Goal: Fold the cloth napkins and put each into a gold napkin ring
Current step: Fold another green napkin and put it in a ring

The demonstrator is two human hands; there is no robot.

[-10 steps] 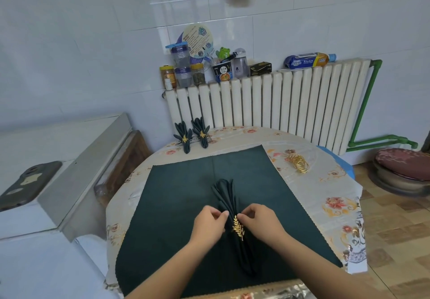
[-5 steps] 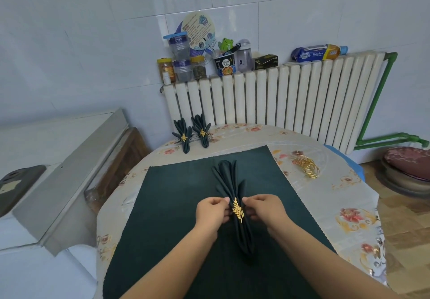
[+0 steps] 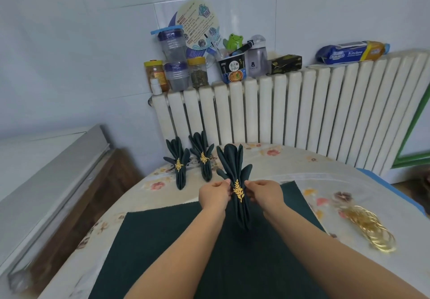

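A folded dark green napkin (image 3: 233, 166) fans out above a gold leaf-shaped napkin ring (image 3: 239, 190) around its middle. My left hand (image 3: 214, 195) pinches the ring's left side and my right hand (image 3: 264, 194) pinches its right side, holding the napkin lifted over the table. Two more ringed napkins, one (image 3: 178, 163) on the left and one (image 3: 203, 156) beside it, lie at the table's far edge. A flat dark green cloth (image 3: 162, 240) is spread under my arms. A pile of gold rings (image 3: 370, 230) lies at the right.
The round table (image 3: 325, 173) has a floral cover and stands against a white radiator (image 3: 290, 112). Jars, a noodle cup and packets crowd the radiator top (image 3: 186, 70). A grey metal-edged counter (image 3: 58, 177) runs along the left.
Both hands have lifted the ringed napkin off the flat cloth and carried it away from me toward the two ringed napkins. The view has tilted forward.
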